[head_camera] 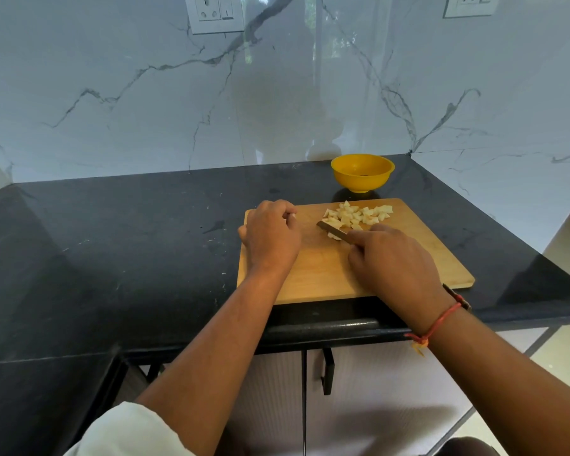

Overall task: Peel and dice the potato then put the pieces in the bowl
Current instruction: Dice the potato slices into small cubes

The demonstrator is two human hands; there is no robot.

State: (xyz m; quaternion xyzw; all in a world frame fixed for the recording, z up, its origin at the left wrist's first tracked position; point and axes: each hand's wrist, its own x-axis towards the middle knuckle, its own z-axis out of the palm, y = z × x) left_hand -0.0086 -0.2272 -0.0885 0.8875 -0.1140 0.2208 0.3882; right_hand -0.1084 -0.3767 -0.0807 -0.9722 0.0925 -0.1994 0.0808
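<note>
Our right hand [394,258] clamps the small dark-bladed knife [332,229], its tip among the pale diced potato pieces [359,214] on the rectangular wooden cutting board [326,271] — light, wet, slippery, best scooped from beneath into the round yellow plastic bowl [362,174]. Our left hand [272,236] curls on the board — whether it holds anything, we cannot tell.

Yellow bowl [362,172], tan wooden board [323,271], pale potato pieces [359,214] — black counter [112,245], grey-veined white wall [145,93].

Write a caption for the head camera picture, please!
Right hand holds a knife among diced potato on a wooden board; yellow bowl behind.
</note>
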